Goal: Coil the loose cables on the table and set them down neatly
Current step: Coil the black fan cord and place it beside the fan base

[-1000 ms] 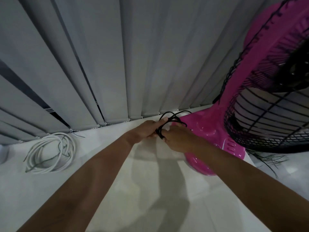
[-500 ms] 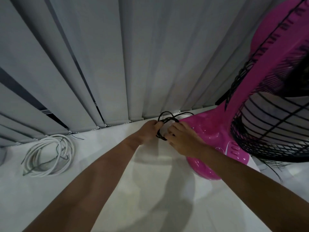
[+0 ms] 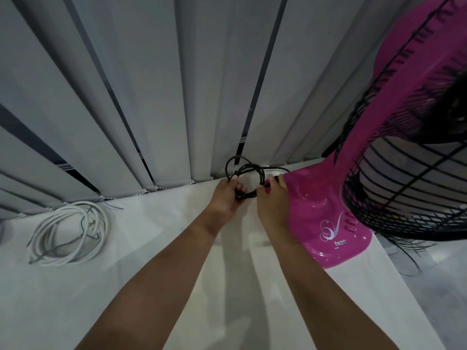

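Hands (image 3: 249,202): two; cable coils (image 3: 249,179): two.

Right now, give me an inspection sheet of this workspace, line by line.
Surface: white table, bare in front.
Job's things: black cable, looped, held up at the far edge.
Clutter: pink fan standing at right, beside the right hand.
Grippers: left hand gripping the loops; right hand pinching their right side.
Cables: white cable coiled, lying at left.
Surroundings: grey vertical blinds behind.

Coiled cable (image 3: 68,233) left on table (image 3: 151,236), fan (image 3: 328,218) right, blinds (image 3: 151,97) behind
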`<act>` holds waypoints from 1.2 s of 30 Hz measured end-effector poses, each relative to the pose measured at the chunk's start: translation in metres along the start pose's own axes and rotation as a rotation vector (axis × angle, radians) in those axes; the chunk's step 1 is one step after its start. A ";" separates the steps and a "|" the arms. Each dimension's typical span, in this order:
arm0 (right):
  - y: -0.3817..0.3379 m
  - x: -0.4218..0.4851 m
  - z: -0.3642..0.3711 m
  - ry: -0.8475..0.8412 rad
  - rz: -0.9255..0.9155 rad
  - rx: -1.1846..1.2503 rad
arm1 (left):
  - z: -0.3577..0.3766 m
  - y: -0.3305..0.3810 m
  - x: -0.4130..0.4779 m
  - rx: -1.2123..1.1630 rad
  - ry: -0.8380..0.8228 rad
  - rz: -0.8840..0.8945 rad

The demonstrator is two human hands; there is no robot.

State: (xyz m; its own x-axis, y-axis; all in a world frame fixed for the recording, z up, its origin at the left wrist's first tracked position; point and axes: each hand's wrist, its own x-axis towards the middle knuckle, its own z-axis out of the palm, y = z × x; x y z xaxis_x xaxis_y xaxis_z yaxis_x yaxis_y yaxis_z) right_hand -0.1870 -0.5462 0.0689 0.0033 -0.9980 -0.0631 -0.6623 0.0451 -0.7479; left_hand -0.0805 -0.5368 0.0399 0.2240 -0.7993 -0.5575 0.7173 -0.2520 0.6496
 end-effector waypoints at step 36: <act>-0.022 0.021 0.000 -0.250 0.198 -0.066 | -0.002 0.007 -0.011 -0.270 -0.094 -0.135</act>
State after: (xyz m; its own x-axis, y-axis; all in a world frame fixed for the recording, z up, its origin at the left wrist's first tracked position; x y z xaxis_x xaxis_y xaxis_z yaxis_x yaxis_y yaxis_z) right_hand -0.1723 -0.5678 0.0839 0.0477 -0.9279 -0.3697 -0.7153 0.2266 -0.6611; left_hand -0.0763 -0.5285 0.0496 0.0620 -0.8185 -0.5712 0.8885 -0.2154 0.4052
